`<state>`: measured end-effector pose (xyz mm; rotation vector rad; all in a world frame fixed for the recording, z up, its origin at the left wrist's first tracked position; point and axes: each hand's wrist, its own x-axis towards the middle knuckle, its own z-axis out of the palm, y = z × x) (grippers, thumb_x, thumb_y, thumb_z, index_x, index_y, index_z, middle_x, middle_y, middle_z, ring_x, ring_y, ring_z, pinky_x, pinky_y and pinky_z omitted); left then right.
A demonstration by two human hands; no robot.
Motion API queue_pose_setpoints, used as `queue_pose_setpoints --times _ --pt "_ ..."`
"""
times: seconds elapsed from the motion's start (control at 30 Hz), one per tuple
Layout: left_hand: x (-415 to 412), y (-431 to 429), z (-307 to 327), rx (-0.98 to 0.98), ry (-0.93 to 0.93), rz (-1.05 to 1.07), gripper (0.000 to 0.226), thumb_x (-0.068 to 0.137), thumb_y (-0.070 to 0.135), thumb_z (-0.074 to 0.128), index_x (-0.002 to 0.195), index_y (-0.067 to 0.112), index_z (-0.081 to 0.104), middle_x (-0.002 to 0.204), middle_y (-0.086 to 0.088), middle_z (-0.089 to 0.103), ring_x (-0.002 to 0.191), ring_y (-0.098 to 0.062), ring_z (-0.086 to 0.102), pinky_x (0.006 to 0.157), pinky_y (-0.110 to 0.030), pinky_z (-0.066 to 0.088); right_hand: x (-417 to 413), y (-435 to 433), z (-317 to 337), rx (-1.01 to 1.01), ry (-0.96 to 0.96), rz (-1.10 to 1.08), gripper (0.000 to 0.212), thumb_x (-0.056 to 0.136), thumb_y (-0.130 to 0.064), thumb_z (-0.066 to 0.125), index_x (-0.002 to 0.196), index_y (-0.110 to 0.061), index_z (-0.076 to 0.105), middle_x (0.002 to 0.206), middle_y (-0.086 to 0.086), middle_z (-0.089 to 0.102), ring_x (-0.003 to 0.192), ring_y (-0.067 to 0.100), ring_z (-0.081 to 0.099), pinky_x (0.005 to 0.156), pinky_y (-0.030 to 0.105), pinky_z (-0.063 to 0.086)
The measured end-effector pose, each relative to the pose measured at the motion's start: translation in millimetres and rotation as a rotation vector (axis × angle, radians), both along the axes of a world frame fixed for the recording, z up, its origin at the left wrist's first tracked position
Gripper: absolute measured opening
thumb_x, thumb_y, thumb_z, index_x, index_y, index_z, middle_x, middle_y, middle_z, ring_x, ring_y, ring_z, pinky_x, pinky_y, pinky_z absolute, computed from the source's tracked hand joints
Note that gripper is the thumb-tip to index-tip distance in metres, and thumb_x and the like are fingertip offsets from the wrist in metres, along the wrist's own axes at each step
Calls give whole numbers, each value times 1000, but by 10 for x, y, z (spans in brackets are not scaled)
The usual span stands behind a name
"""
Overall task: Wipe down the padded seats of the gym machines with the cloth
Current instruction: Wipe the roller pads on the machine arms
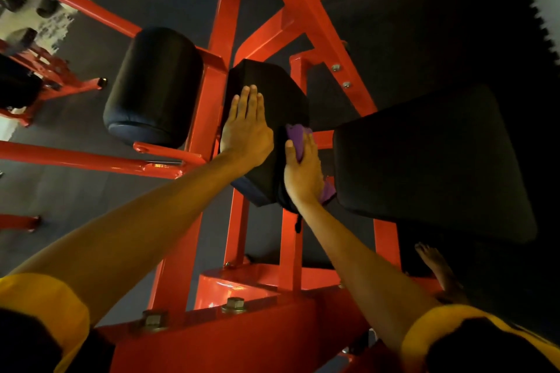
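The fingers (253,100) of the left hand (245,130) lie straight and close together, flat on the upper face of the small pad (272,91) at the middle of the machine. They hold nothing. I read that as bracing. The pad sits on an upright of the red frame (212,94), and a flat palm would steady it, or steady me, while its other face is rubbed.

The fingers (309,147) of the right hand (303,174) are laid along the right-hand side face of the same pad, with the thumb spread apart. They press the purple cloth (295,135) against the padding and look straight rather than curled round it. The cloth is trapped between palm and pad, one end showing past the fingertips and a corner poking out below the heel of the hand. Spread flat like that, I judge it covers more of the face with each stroke.

Just right of the small pad, across a narrow gap, is the big seat pad (430,160), and the cloth hand works inside that gap. Left of the small pad, beyond the frame upright, is a roller pad (154,85). I would take both as yet to be wiped. Below and right of the small pad, a bare foot (436,263) rests by the frame's base above the dark floor (91,191).
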<state>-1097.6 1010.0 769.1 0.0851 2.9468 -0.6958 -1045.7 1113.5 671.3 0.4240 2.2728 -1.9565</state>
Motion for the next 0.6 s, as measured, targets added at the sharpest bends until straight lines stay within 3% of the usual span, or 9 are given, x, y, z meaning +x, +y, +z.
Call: queue_pose_setpoints --times 0.1,0.2,0.3,0.47,0.6 --pt "9 24 7 -2 1 -8 74 102 31 33 158 -5 0 167 -23 -6 155 -35 -10 126 -46 -3 285 95 -118 67 185 79 67 101 -55 49 159 -26 32 167 -2 29 153 13 23 120 27 21" --pt "8 30 7 -1 6 -7 74 102 30 35 157 -4 1 167 -23 -4 155 -35 -9 127 -47 -1 88 201 -302 -82 95 102 66 100 -50 58 155 -18 40 160 8 42 147 23 38 122 40 31" --pt "4 30 13 -10 9 0 74 102 31 36 158 -4 1 167 -22 -3 155 -34 -7 127 -46 0 -491 213 -384 -222 -62 57 77 87 -71 53 147 -22 51 142 7 59 132 26 56 109 50 45" --pt "-12 45 42 -5 1 21 70 104 29 31 158 -2 -2 167 -21 -7 156 -32 -9 127 -44 -3 -656 2 88 -32 55 87 62 105 -43 47 160 -20 31 166 3 32 153 23 29 123 46 28" --pt "-20 54 38 -24 -12 42 72 104 34 26 158 -2 -6 167 -21 -11 155 -32 -11 127 -44 -3 -175 112 -12 55 302 202 63 104 -42 51 160 -22 31 167 2 30 154 17 26 123 31 23"
